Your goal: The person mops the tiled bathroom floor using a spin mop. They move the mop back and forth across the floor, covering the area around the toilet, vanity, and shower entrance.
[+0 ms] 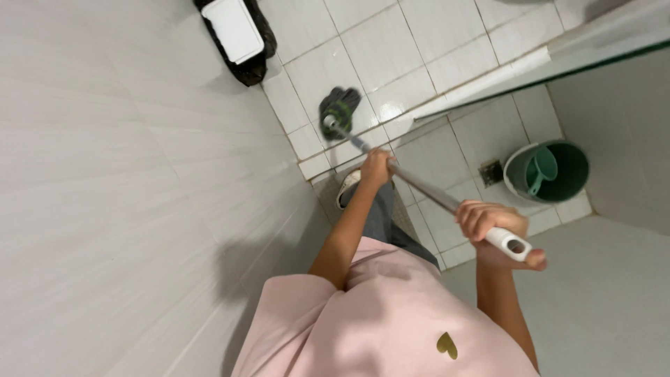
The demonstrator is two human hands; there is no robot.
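Observation:
I hold a long mop with a metal pole [426, 188] in both hands. My left hand [377, 167] grips the pole lower down, nearer the floor. My right hand [492, 227] is closed round the white end of the handle [513, 244]. The dark green mop head [340, 108] rests on the white floor tiles [391, 49] just outside the shower's raised kerb. I wear a pink shirt and grey trousers, and one light shoe [347, 188] shows below my left arm.
A green bucket [551, 171] with a green scoop inside stands on the shower floor beside a square drain [490, 172]. A black bin with a white lid [236, 31] stands against the tiled wall at the top. A glass panel edge runs along the kerb.

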